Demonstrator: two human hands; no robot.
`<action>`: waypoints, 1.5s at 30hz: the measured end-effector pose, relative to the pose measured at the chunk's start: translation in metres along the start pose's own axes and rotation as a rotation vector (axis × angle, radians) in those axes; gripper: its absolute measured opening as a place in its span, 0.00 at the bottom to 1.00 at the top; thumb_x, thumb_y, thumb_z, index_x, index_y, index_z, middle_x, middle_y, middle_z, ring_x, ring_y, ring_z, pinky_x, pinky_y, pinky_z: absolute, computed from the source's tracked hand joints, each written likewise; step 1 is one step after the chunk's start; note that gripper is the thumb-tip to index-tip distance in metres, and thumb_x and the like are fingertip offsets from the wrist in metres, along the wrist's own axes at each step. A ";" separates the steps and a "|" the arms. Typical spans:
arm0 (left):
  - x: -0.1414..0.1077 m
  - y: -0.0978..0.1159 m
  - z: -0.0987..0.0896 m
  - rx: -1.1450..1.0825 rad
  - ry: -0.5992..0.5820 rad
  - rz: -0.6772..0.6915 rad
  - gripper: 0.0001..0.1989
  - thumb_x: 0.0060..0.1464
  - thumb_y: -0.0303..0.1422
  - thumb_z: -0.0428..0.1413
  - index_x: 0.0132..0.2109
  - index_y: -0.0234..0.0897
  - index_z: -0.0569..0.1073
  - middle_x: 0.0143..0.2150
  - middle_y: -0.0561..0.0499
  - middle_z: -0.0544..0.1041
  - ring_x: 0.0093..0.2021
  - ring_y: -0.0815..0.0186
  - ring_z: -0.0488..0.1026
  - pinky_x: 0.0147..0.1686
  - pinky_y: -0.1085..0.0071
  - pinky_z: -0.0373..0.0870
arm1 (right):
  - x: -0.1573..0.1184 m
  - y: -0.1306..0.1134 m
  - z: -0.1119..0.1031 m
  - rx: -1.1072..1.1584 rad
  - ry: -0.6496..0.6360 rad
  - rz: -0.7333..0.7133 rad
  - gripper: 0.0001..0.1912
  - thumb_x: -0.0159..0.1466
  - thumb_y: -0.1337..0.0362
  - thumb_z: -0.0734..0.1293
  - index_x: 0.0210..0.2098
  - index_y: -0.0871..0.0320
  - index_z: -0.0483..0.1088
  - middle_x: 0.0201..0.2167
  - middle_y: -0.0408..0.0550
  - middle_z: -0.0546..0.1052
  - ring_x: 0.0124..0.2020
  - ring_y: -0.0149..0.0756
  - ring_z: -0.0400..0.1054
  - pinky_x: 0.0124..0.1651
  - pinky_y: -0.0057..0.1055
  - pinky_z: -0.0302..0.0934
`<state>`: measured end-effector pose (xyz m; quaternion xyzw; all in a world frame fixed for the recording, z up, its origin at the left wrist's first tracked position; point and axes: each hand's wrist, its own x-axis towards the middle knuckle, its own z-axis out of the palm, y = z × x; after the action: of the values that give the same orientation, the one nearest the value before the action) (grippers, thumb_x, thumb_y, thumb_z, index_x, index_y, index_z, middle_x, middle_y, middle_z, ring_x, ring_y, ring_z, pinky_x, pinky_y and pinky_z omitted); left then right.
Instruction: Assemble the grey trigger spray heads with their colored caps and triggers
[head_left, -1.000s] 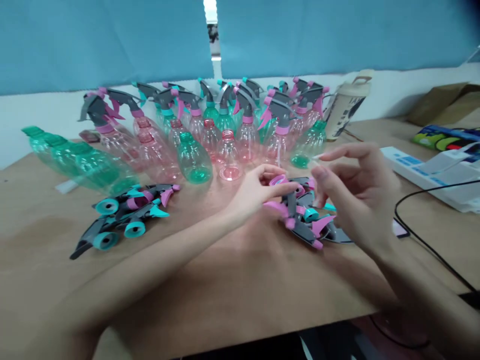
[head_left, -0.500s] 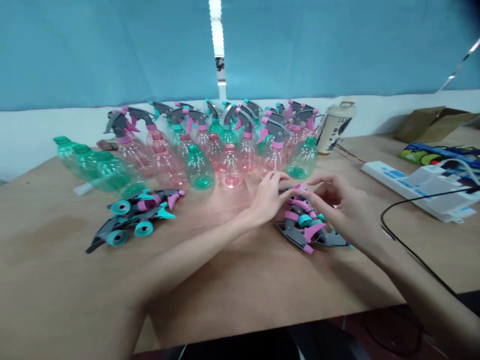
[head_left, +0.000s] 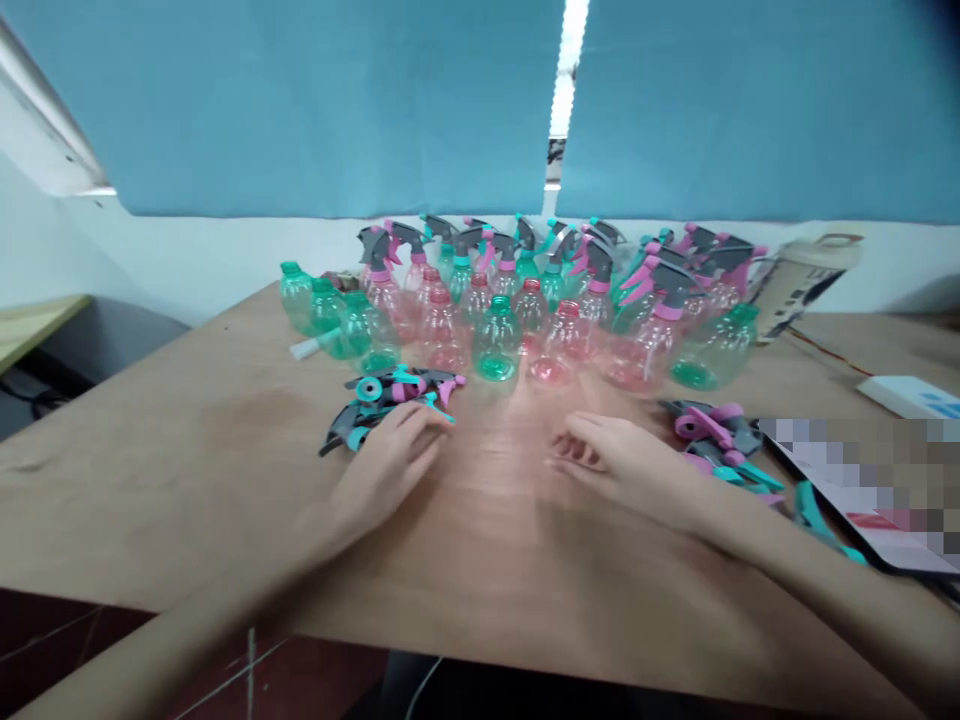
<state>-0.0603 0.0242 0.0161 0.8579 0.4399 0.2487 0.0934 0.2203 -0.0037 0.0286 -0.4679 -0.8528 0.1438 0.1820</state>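
My left hand point(head_left: 394, 462) reaches over the near side of the left pile of spray trigger heads point(head_left: 365, 408), hiding part of it. Its fingers are stretched out, slightly bent, and I see nothing held; whether they touch the pile I cannot tell. Above the middle of the table is my right hand point(head_left: 611, 460), fingers loosely curled, thumb apart, nothing visible in it. Beside its wrist lies a second pile of grey, pink and turquoise trigger heads point(head_left: 709, 428). Beyond both hands stand clear green bottles point(head_left: 496, 345) and pink bottles point(head_left: 441, 335) without heads.
Behind stand several bottles fitted with trigger heads point(head_left: 600, 270). A tilted-looking cup with a handle point(head_left: 802, 280) is at the back right. A flat device with a blurred screen point(head_left: 832, 480) lies at the right, near a white power strip point(head_left: 907, 396).
The view has swung left. Both hands have left the right-hand pile; the left hand is now at the left pile, the right over the middle. A flat device shows at the right.
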 end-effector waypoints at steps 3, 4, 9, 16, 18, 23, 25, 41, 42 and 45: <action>-0.016 -0.032 -0.018 0.125 0.057 0.023 0.12 0.61 0.27 0.42 0.45 0.40 0.68 0.46 0.48 0.69 0.48 0.60 0.67 0.50 0.61 0.64 | 0.022 -0.017 0.019 -0.003 -0.068 -0.074 0.05 0.62 0.63 0.62 0.37 0.57 0.66 0.35 0.48 0.73 0.34 0.37 0.68 0.32 0.32 0.58; -0.018 -0.039 -0.023 0.174 0.034 0.046 0.13 0.60 0.26 0.42 0.46 0.40 0.69 0.46 0.47 0.70 0.48 0.60 0.66 0.49 0.60 0.64 | 0.028 -0.023 0.024 0.005 -0.087 -0.091 0.06 0.62 0.63 0.62 0.37 0.57 0.66 0.35 0.48 0.73 0.34 0.37 0.68 0.33 0.32 0.58; -0.012 -0.049 -0.030 0.504 -0.099 0.152 0.19 0.57 0.23 0.46 0.53 0.43 0.68 0.54 0.44 0.67 0.52 0.53 0.62 0.48 0.56 0.61 | 0.044 -0.043 0.046 0.041 -0.160 -0.163 0.05 0.62 0.64 0.62 0.37 0.57 0.67 0.35 0.46 0.72 0.33 0.34 0.68 0.34 0.31 0.59; -0.010 -0.022 -0.018 0.533 -0.167 0.196 0.14 0.59 0.24 0.45 0.48 0.38 0.70 0.46 0.43 0.69 0.47 0.55 0.64 0.44 0.61 0.61 | 0.038 -0.043 0.048 0.052 -0.125 -0.149 0.05 0.62 0.67 0.60 0.37 0.57 0.66 0.36 0.46 0.71 0.36 0.34 0.67 0.38 0.32 0.60; -0.017 -0.009 -0.013 0.454 -0.204 0.216 0.10 0.60 0.26 0.47 0.45 0.38 0.71 0.46 0.44 0.69 0.46 0.57 0.65 0.43 0.61 0.62 | 0.035 -0.040 0.045 0.047 -0.101 -0.137 0.04 0.62 0.68 0.60 0.37 0.58 0.66 0.36 0.47 0.71 0.36 0.35 0.67 0.37 0.32 0.60; -0.024 0.024 0.009 0.294 -0.242 0.232 0.14 0.55 0.36 0.56 0.48 0.38 0.69 0.51 0.42 0.67 0.52 0.51 0.62 0.46 0.55 0.63 | 0.031 -0.031 0.039 0.087 -0.112 -0.125 0.04 0.63 0.65 0.61 0.38 0.57 0.66 0.32 0.45 0.73 0.31 0.33 0.67 0.33 0.30 0.59; -0.021 0.031 0.020 0.219 -0.225 0.258 0.17 0.52 0.37 0.58 0.48 0.36 0.68 0.56 0.39 0.63 0.57 0.50 0.59 0.51 0.53 0.61 | 0.030 -0.028 0.033 0.092 -0.144 -0.128 0.05 0.64 0.64 0.61 0.37 0.56 0.67 0.31 0.44 0.74 0.30 0.33 0.68 0.33 0.30 0.59; 0.022 0.042 0.046 -0.237 0.197 0.083 0.08 0.52 0.33 0.58 0.38 0.36 0.69 0.52 0.44 0.61 0.53 0.55 0.63 0.50 0.57 0.66 | 0.037 -0.018 -0.038 0.251 -0.089 -0.104 0.04 0.63 0.63 0.63 0.35 0.55 0.68 0.28 0.38 0.75 0.26 0.25 0.66 0.28 0.23 0.58; 0.021 0.042 0.046 -0.243 0.199 0.087 0.07 0.51 0.32 0.59 0.38 0.36 0.70 0.51 0.44 0.62 0.52 0.56 0.64 0.49 0.58 0.67 | 0.038 -0.017 -0.034 0.254 -0.088 -0.116 0.04 0.63 0.62 0.63 0.34 0.55 0.68 0.27 0.38 0.74 0.25 0.24 0.65 0.27 0.22 0.57; 0.019 0.041 0.048 -0.280 0.171 0.104 0.08 0.50 0.32 0.60 0.37 0.36 0.70 0.50 0.44 0.61 0.51 0.57 0.65 0.48 0.60 0.67 | 0.039 -0.014 -0.024 0.243 -0.099 -0.134 0.06 0.62 0.60 0.63 0.31 0.55 0.66 0.24 0.37 0.71 0.23 0.24 0.62 0.25 0.23 0.54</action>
<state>0.0027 0.0181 -0.0031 0.8338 0.3625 0.3840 0.1611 0.2008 0.0239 0.0628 -0.3769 -0.8664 0.2564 0.2039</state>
